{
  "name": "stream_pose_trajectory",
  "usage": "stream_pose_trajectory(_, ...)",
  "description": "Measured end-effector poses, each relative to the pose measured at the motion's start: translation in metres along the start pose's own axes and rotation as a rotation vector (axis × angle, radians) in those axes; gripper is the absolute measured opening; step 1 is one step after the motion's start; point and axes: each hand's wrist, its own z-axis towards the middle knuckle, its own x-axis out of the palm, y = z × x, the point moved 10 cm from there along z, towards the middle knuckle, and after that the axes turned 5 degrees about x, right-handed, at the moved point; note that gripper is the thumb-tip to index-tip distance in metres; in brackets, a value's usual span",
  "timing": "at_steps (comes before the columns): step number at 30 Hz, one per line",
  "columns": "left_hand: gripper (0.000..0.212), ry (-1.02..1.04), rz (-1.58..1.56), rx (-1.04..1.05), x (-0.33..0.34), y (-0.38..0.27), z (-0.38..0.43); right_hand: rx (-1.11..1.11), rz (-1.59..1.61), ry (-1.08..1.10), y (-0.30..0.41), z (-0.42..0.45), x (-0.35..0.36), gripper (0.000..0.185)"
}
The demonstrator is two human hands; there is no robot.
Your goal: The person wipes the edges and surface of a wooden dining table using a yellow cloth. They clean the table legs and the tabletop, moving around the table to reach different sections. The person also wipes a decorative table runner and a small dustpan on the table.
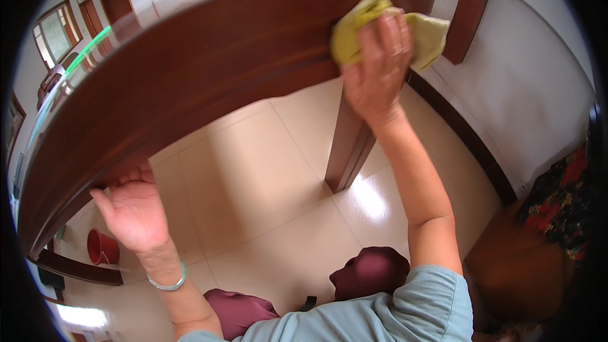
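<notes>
A yellow cloth (pixel 349 40) lies bunched under the fingers of my right hand (pixel 380 66), pressed on the right end of a dark reddish-brown wooden table apron (pixel 228 52). My left hand (pixel 135 213) is palm up at the apron's lower left edge, its fingertips hidden behind or under the wood. It appears to hold no loose thing. A pale green bangle (pixel 167 287) circles my left wrist. Below my right hand, a square wooden table leg (pixel 349 152) stands on the tiled floor.
A red bucket (pixel 102 247) sits on the floor at the left. The tabletop's glass edge (pixel 90 54) curves above the apron. At the right are a white wall (pixel 522 80) with dark skirting (pixel 463 135), and a brown seat (pixel 517 266) with a floral cloth (pixel 558 204).
</notes>
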Motion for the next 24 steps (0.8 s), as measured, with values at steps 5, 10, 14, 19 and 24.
stream_pose_trajectory(5,0.052,-0.013,0.148,-0.022,-0.003,-0.003,-0.001,0.25,0.125,-0.066,-0.075,-0.034,-0.007,0.052)
stream_pose_trajectory(10,0.045,-0.572,0.404,0.244,-0.02,-0.014,-0.007,0.438,0.073,-0.121,-0.062,-0.088,-0.005,0.054)
stream_pose_trajectory(14,0.045,-0.163,0.321,0.087,-0.016,-0.037,0.001,0.592,0.019,0.014,-0.022,-0.207,0.002,0.059)
stream_pose_trajectory(19,0.041,-0.194,0.373,0.094,-0.019,-0.03,0.004,0.979,0.119,0.053,-0.002,-0.359,-0.003,0.064)
stream_pose_trajectory(24,0.042,-0.319,0.367,0.101,-0.026,-0.034,0.0,1.521,0.143,0.01,-0.001,-0.434,-0.009,0.07)
